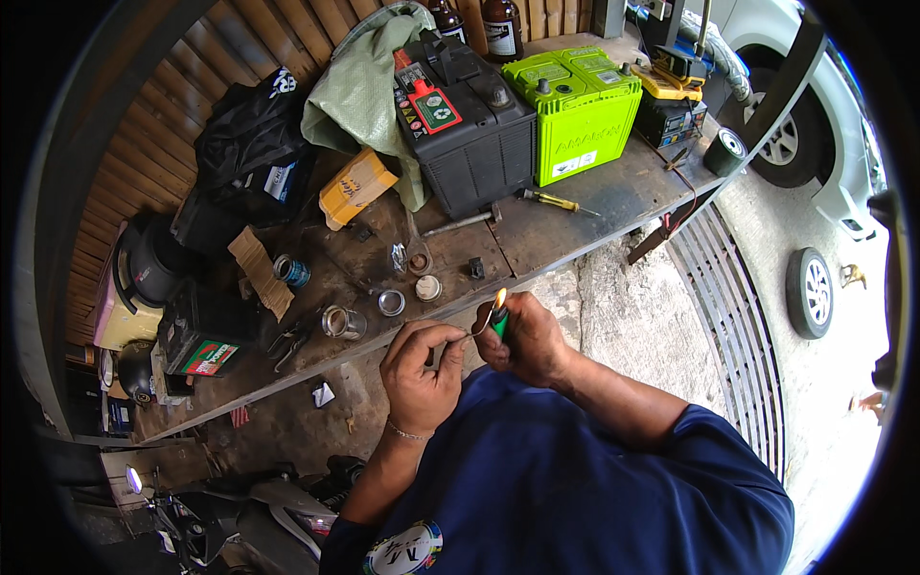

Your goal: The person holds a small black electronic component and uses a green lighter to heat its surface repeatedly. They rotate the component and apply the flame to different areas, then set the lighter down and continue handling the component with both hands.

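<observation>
My right hand (530, 342) grips a green lighter (499, 322) upright, and a yellow flame (500, 298) burns at its top. Between the thumb and fingertips of my left hand (423, 374), a thin wire (480, 329) is pinched, curving up toward the flame. Whether the wire's tip sits inside the flame is too small to tell. Both hands are in front of the workbench's near edge. On the bench close by stand a small round white-topped container (427, 287), an open metal tin (391, 303) and a larger open can (342, 323).
Along the back of the bench (537, 230) stand a black car battery (470, 134) and a lime-green one (585, 115). A hammer (462, 223) and a screwdriver (559, 201) lie before them. A motorcycle (240, 522) is at lower left, a floor grate (733, 326) at right.
</observation>
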The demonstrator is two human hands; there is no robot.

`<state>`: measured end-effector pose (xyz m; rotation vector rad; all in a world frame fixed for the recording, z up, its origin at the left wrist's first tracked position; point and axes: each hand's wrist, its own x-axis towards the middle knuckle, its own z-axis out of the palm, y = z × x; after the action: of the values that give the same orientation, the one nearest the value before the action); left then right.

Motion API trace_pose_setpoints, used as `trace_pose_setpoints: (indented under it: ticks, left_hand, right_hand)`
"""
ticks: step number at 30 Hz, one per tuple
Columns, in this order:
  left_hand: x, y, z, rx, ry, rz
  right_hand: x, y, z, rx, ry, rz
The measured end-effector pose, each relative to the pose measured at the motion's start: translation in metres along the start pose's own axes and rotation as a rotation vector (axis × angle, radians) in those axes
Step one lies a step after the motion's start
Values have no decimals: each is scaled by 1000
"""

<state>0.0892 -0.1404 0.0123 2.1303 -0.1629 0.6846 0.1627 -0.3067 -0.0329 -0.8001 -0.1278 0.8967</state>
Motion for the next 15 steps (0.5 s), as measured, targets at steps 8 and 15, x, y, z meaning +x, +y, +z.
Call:
trace_pose_setpoints:
  ticks: [8,15]
  left_hand:
    - [-11,-42,5,-226,91,-344]
    - [-16,-68,24,-348,181,-405]
  right_hand:
    - [40,-52,-97,-1447,635,-568]
    - [55,-50,-130,-1877,764,-853]
